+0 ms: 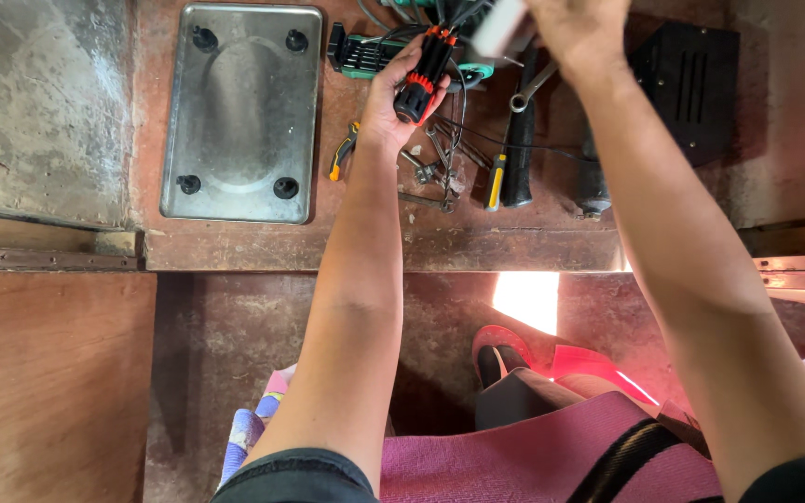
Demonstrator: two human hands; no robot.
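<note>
Head view, item list, centre outward.

1. Screwdriver, black handle w/ red-orange bands. Held in left hand, fingers wrapped round the lower handle, thumb across it. Long axis runs near-left to far-right, butt end toward the person, tip end pointing far, up toward the right hand. Sits at far centre of the bench, just above the tool litter.
2. Right hand, far right-centre, partly cut by top edge. Closed loosely on a pale blurred object; kind of object can't tell. Lies just right of and slightly beyond the screwdriver tip, so the two hands are close, tip-side gap small. Left hand is the one on the tool.
3. Green bit case, under/behind left hand, far side.
4. Small pliers w/ orange-black grips, just left of left wrist.
5. Loose metal bits and wires, near side of left hand.
6. Yellow-tipped tool and a dark bar beside it, right of that litter.
7. Wrench, below right hand.
8. Black vented cover, far right.
9. Metal tray, w/ four black feet, well left.
10. Reddish bench carries all of it.
</note>
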